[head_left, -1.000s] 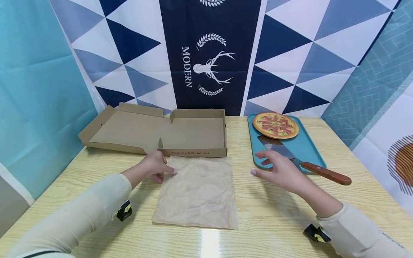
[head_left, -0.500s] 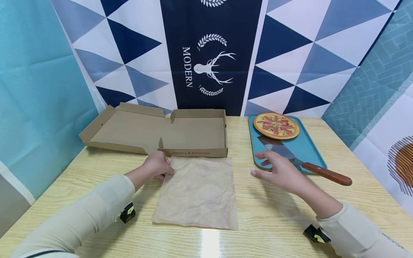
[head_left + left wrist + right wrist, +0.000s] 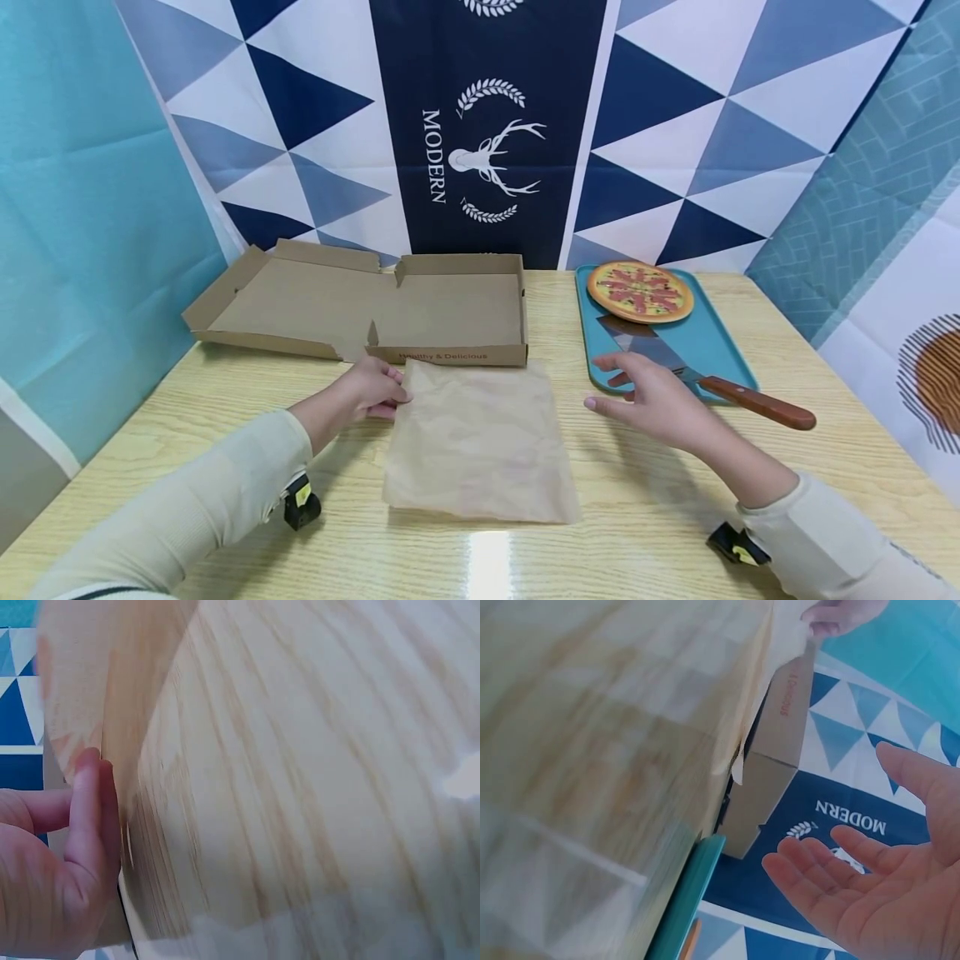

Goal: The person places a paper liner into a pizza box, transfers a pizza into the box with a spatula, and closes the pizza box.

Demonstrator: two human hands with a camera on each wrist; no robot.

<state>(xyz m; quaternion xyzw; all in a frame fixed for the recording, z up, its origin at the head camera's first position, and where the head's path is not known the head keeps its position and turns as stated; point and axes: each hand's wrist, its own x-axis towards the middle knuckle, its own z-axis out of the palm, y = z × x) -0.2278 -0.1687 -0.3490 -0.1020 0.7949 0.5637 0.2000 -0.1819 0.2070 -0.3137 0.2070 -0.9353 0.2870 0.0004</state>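
My left hand [image 3: 367, 387] pinches the upper left corner of a sheet of brown parchment paper [image 3: 480, 450]. The sheet hangs from that corner, its near edge raised over the table with a shadow beneath. In the left wrist view, thumb and fingers of the left hand [image 3: 56, 870] meet on the paper [image 3: 142, 667]. My right hand [image 3: 652, 400] hovers at the tray's near left corner, fingers loosely bent and holding nothing; the right wrist view shows its palm bare. Just behind the paper lies an unfolded cardboard pizza box [image 3: 450, 357], lid laid out to the left.
At the back right, a blue tray [image 3: 716, 346] bears a pizza [image 3: 641, 292] and a pizza server [image 3: 757, 402], whose wooden handle juts past the tray's near edge. Patterned cloth [image 3: 300, 100] closes off the back and sides of the wooden table [image 3: 615, 533].
The left hand has taken hold of the paper's corner and raised it. The sheet has lifted and shifted to the right. The right hand has stayed in place.
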